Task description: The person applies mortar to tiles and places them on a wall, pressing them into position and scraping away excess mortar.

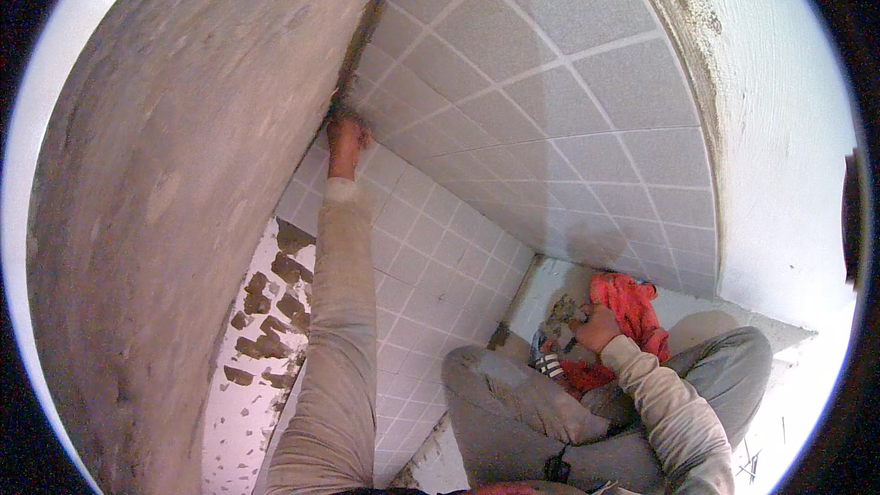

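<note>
My left hand reaches far forward to the dark, dirty joint where the grey tiled panel meets the rough brown wall. Its fingers look bunched against that joint, and what they pinch, if anything, is too small to see. Low on the right, my right hand is held in front of my crossed legs with its fingers curled. It rests against a red cloth, beside a crumbly grey lump of what looks like mortar. What lies inside its fingers is hidden.
Smaller tiles with pale grout cover a lower surface. Left of my forearm is a white strip with brown mortar dabs. A white wall rises at the right. My bent knees take up the lower right.
</note>
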The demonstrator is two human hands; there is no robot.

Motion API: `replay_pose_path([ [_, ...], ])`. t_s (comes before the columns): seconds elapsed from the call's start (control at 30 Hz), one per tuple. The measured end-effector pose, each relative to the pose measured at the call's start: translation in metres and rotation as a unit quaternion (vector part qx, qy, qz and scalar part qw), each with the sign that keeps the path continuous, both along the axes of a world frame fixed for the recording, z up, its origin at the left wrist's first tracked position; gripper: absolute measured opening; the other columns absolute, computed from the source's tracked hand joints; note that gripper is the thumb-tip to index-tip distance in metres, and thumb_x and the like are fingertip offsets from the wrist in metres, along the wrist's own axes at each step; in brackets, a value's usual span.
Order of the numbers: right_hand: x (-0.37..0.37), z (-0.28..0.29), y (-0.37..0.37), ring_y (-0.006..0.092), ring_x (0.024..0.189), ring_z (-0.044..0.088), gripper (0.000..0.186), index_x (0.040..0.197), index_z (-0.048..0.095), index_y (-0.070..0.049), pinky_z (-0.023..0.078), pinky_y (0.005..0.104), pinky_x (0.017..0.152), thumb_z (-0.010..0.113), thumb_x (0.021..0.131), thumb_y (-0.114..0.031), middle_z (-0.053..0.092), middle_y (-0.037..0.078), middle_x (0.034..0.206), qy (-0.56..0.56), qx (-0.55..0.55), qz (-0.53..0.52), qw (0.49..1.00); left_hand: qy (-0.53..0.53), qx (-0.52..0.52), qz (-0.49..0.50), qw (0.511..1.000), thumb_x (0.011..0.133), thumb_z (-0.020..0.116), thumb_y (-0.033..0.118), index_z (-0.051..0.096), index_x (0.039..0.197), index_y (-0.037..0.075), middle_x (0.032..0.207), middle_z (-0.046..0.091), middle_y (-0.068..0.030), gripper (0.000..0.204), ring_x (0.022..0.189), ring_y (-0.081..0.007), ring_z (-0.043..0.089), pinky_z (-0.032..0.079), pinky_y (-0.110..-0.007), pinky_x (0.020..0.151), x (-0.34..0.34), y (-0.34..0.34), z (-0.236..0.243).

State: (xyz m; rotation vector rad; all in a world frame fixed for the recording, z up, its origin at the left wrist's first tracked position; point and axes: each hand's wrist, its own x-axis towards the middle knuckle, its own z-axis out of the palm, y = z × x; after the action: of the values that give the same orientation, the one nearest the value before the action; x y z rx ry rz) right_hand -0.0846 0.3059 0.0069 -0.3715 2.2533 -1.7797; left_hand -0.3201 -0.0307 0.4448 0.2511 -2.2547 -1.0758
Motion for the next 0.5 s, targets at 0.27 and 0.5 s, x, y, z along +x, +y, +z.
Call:
replay_pose_path([
  [0.27,0.002,0.003,0.001,0.0430,0.085,0.062,0.037,0.092,0.065,0.002,0.050,0.0459,0.077,0.065,0.073,-0.029,0.062,0.029,0.086,0.015,-0.003,-0.040,0.999,0.036,-0.414,0.004,0.910,0.080,0.052,0.008,0.052,0.120,0.006,0.087,0.064,-0.0186,0.040,0.064,-0.0309,0.062,0.049,-0.041,0.053,0.007,-0.046,-0.012],
  [0.5,0.000,-0.003,0.006,0.0401,0.076,0.063,0.032,0.084,0.066,0.003,0.049,0.0462,0.069,0.067,0.072,-0.026,0.062,0.027,0.077,0.018,0.040,-0.021,0.999,-0.158,-0.685,0.148,0.695,0.079,0.057,0.025,0.051,0.130,0.015,0.110,0.063,-0.0181,0.053,0.097,-0.0371,0.061,0.048,-0.044,0.085,0.074,-0.020,-0.061],
])
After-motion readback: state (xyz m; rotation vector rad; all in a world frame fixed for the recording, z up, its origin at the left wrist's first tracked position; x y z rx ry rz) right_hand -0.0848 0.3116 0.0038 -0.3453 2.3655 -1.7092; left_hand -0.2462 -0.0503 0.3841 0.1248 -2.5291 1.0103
